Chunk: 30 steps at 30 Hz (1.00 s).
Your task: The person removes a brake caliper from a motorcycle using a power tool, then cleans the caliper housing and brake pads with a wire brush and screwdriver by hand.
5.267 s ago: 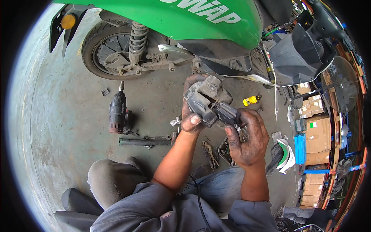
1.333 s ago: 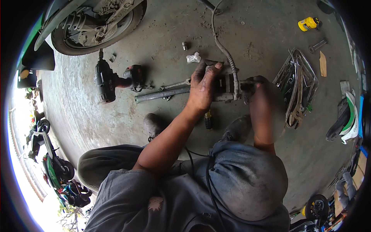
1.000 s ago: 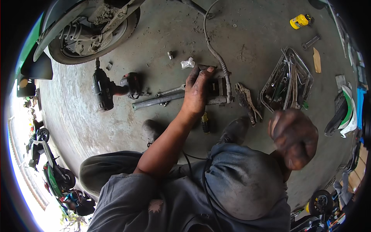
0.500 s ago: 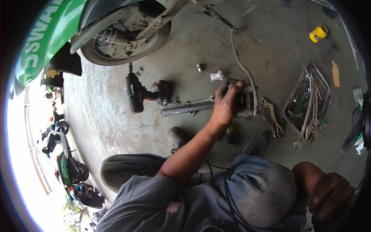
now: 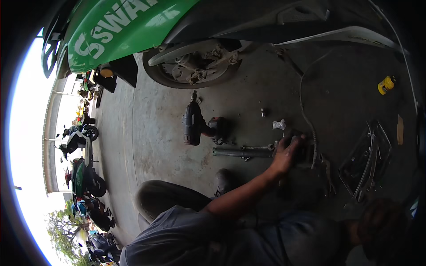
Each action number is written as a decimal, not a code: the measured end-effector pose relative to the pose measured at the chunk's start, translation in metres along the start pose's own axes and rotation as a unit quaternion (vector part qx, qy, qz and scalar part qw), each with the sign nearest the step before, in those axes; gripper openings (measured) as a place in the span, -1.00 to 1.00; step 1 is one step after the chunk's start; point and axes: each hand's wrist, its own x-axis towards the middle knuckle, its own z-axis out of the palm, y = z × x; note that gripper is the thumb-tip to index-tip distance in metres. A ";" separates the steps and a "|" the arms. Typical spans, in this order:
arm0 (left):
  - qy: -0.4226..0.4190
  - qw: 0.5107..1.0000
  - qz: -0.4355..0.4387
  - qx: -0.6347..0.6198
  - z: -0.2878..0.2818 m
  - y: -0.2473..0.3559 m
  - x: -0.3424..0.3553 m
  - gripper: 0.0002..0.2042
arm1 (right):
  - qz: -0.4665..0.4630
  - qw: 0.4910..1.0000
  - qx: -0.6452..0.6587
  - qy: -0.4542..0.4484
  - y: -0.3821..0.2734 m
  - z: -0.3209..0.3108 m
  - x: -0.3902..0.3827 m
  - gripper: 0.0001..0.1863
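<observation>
Our right hand [image 5: 377, 221] has pulled back, fingers unreadable; left hand [image 5: 288, 153] fingers stay closed on the dark part [image 5: 298, 146] beside the metal tube [image 5: 242, 152]

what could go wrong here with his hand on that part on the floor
The left hand rests on a dark metal part right beside a loose hose; a tug could snag it. A small bolt and a power drill lie loose on the concrete floor near the shoe, easy to kick or trip on. The right hand is blurred, so its hold is unclear.
</observation>
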 end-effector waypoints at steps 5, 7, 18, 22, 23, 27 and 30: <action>-0.004 0.994 -0.083 -0.067 -0.021 -0.012 -0.001 -0.64 | 0.122 0.982 0.063 -0.130 0.037 0.010 0.006 -0.73; -0.008 0.990 -0.101 -0.094 -0.006 -0.009 0.003 -0.61 | 0.123 0.980 0.061 -0.141 0.023 0.008 0.002 -0.73; -0.064 0.950 -0.144 -0.269 -0.004 0.001 0.005 -0.60 | 0.247 0.941 -0.119 0.198 0.058 -0.038 -0.023 -0.74; -0.056 0.921 -0.206 -0.326 -0.010 -0.014 0.012 -0.64 | 0.385 0.762 -0.333 0.401 0.124 -0.022 -0.057 -0.80; -0.056 0.921 -0.214 -0.319 -0.014 -0.021 0.010 -0.65 | 0.384 0.794 -0.259 0.393 0.137 -0.027 -0.075 -0.84; -0.087 0.908 -0.271 -0.307 -0.014 -0.030 0.006 -0.65 | 0.301 0.853 -0.192 0.381 0.163 -0.029 -0.098 -0.87; -0.114 0.915 -0.297 -0.247 -0.011 -0.029 0.004 -0.62 | 0.296 0.833 -0.212 0.416 0.170 -0.024 -0.098 -0.85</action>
